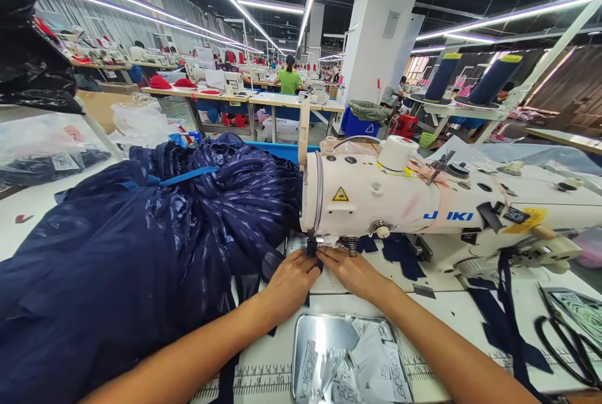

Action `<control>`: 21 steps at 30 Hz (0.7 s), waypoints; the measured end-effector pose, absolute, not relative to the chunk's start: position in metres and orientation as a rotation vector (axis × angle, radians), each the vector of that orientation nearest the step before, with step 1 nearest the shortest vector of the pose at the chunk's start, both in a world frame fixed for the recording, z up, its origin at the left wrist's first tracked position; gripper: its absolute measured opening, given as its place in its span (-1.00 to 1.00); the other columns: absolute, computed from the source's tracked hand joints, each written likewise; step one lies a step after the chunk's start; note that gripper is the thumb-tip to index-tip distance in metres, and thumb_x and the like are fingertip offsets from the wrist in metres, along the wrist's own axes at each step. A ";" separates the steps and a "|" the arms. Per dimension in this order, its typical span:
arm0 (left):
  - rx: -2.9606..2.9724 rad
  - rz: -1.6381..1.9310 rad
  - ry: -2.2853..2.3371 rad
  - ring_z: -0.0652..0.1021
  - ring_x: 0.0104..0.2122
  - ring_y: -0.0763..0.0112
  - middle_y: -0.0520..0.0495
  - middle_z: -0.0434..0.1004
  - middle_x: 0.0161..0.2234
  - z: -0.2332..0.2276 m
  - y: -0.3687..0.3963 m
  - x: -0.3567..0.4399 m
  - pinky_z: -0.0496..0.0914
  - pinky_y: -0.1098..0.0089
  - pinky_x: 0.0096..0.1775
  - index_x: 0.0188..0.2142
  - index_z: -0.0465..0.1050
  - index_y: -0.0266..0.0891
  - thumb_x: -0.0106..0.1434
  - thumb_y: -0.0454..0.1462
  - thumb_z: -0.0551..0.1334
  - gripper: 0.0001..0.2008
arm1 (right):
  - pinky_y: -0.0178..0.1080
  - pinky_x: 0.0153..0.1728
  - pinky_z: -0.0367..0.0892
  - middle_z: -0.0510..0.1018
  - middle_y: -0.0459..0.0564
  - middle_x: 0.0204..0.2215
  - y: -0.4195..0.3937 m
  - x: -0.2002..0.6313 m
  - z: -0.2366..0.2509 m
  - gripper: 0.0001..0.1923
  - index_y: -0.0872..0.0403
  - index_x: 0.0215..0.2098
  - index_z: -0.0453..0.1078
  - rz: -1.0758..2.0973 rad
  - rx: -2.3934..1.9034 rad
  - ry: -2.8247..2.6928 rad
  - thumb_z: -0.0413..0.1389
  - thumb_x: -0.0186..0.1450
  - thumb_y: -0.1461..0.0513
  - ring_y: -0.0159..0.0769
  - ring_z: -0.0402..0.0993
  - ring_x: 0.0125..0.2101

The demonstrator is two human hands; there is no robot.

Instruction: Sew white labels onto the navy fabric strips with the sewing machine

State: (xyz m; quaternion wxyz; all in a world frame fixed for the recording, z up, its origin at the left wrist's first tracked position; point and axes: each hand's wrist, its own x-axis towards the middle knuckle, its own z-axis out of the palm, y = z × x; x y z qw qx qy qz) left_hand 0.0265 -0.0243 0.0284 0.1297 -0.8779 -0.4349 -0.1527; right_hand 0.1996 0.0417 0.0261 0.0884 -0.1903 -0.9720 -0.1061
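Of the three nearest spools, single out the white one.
The white spool sits atop the sewing machine; the other two, the left cone and right cone farther back, are navy with yellow tops.

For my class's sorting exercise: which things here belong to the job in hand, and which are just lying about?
Apparently part of the job: left hand, right hand, white sewing machine, navy fabric heap, probably the printed labels in the metal tray.

Apparently just lying about: scissors, navy fabric scraps, blue recycling bin.

Reads part-covered “JUKI” on the white metal sewing machine [399, 197], near a yellow warning triangle [340, 194]. Says “valege” on white labels [396, 367].
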 end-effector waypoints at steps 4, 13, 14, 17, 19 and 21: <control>-2.546 -0.430 -1.266 0.48 -0.29 0.33 -0.13 0.51 -0.36 0.027 -0.023 0.027 0.32 0.31 -0.09 -0.41 0.36 -0.33 0.08 -0.51 0.07 -0.84 | -0.19 -0.15 0.36 0.36 0.20 -0.02 0.042 0.199 0.024 -0.52 0.27 0.05 0.21 -0.307 -0.585 -2.887 -0.05 0.14 0.48 -0.17 0.35 -0.09; -2.491 -0.460 -1.353 0.49 -0.34 0.33 -0.11 0.51 -0.39 0.027 -0.019 0.034 0.31 0.32 -0.17 -0.43 0.36 -0.33 0.09 -0.50 0.08 -0.86 | -0.25 -0.28 0.40 0.43 0.16 -0.08 0.040 0.199 0.027 -0.47 0.24 0.04 0.23 -0.398 -0.661 -2.876 -0.06 0.09 0.52 -0.21 0.43 -0.21; -2.479 -0.471 -1.361 0.49 -0.34 0.33 -0.11 0.52 -0.39 0.027 -0.019 0.035 0.31 0.31 -0.19 -0.43 0.36 -0.33 0.10 -0.49 0.08 -0.86 | -0.25 -0.26 0.40 0.43 0.17 -0.09 0.041 0.198 0.026 -0.47 0.25 0.04 0.23 -0.397 -0.660 -2.870 -0.07 0.08 0.53 -0.21 0.43 -0.21; -2.440 -0.496 -1.369 0.49 -0.35 0.32 -0.08 0.52 -0.41 0.027 -0.018 0.036 0.28 0.28 -0.20 -0.44 0.36 -0.32 0.12 -0.49 0.07 -0.86 | -0.23 -0.20 0.37 0.43 0.18 -0.09 0.043 0.198 0.024 -0.47 0.29 0.04 0.23 -0.378 -0.652 -2.854 -0.06 0.07 0.53 -0.20 0.42 -0.19; -2.420 -0.509 -1.378 0.48 -0.35 0.32 -0.07 0.52 -0.43 0.026 -0.017 0.036 0.26 0.26 -0.20 -0.45 0.36 -0.31 0.12 -0.49 0.08 -0.86 | -0.23 -0.18 0.36 0.44 0.18 -0.10 0.045 0.197 0.023 -0.46 0.29 0.04 0.24 -0.372 -0.651 -2.842 -0.06 0.07 0.53 -0.21 0.42 -0.19; -2.409 -0.512 -1.392 0.48 -0.36 0.33 -0.06 0.51 -0.45 0.026 -0.016 0.036 0.23 0.26 -0.20 -0.47 0.35 -0.30 0.12 -0.49 0.08 -0.85 | -0.22 -0.19 0.36 0.44 0.17 -0.10 0.047 0.197 0.023 -0.46 0.27 0.03 0.24 -0.376 -0.664 -2.828 -0.06 0.06 0.54 -0.21 0.43 -0.21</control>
